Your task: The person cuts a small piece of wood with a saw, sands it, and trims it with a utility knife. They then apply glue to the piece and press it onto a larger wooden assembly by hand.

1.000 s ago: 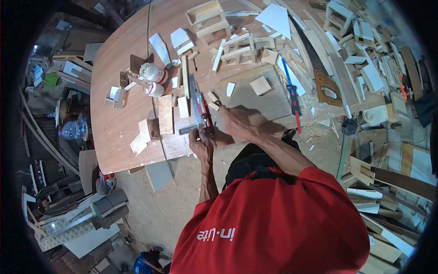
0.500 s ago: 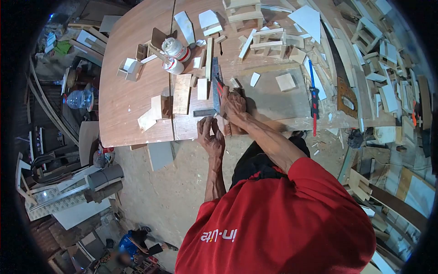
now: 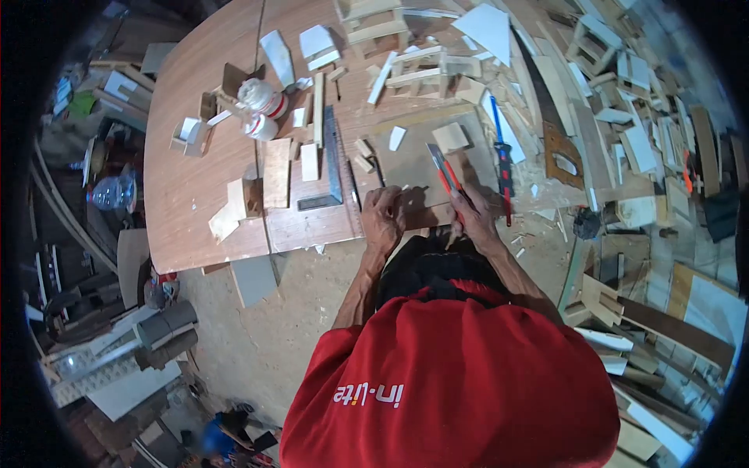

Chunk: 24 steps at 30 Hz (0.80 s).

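Note:
My right hand [image 3: 474, 212] is wrapped round a red-handled cutter [image 3: 446, 173], its metal blade pointing up and left over a thin board [image 3: 421, 160]. At the table's front edge, my left hand [image 3: 383, 214] has its fingers bent and pressed together; a small pale piece shows by the fingertips, too small to make out. Left of that hand a metal try square [image 3: 333, 156] lies flat, its dark stock near the front edge. Small wood blocks [image 3: 363, 163] lie just beyond my left hand. A square wood block [image 3: 450, 137] rests on the board.
Two white glue containers [image 3: 260, 126] stand at the left of the brown table [image 3: 183, 187]. To the right lie a blue and red tool [image 3: 502, 156] and a handsaw [image 3: 563, 160]. Wood offcuts crowd the far right. Another person [image 3: 220, 438] is at the bottom left.
The cutter and my right hand have moved right, off the try square. My left hand has also shifted right, away from the square. The whole view has shifted.

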Tool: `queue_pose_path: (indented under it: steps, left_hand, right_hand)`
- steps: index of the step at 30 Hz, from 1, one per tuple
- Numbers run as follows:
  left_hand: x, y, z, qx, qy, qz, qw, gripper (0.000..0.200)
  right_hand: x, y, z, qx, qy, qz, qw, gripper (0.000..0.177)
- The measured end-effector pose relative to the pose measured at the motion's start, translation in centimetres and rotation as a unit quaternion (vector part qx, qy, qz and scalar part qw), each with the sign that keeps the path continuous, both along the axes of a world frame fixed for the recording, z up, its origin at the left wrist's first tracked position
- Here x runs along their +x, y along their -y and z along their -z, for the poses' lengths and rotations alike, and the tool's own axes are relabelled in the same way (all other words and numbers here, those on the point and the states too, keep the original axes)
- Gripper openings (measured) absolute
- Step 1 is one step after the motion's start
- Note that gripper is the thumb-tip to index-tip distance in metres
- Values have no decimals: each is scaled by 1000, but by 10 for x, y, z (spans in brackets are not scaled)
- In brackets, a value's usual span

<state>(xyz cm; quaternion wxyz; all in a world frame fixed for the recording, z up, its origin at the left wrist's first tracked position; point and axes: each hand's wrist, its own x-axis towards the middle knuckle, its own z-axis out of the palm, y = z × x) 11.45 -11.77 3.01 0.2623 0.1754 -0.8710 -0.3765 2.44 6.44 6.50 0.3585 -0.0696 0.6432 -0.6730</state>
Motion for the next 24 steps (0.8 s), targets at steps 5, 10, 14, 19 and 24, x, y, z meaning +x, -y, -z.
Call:
queue_pose_path:
  steps: [5,10,14,19,24]
  left_hand:
    - [-43,-45,8,-80,41,142,986,18]
    - [-63,-68,11,-115,49,158,980,16]
    - [-58,-63,21,-126,56,179,974,21]
    - [-57,-70,14,-168,49,166,970,20]
    - [-55,-77,20,-157,38,164,973,19]
  right_hand:
    - [22,-49,18,-17,12,113,993,16]
    - [26,-78,53,182,-120,66,974,26]
    - [25,-74,19,178,-16,65,982,30]
    - [23,-68,66,244,-287,22,926,28]
    - [27,-65,78,269,-347,28,898,19]
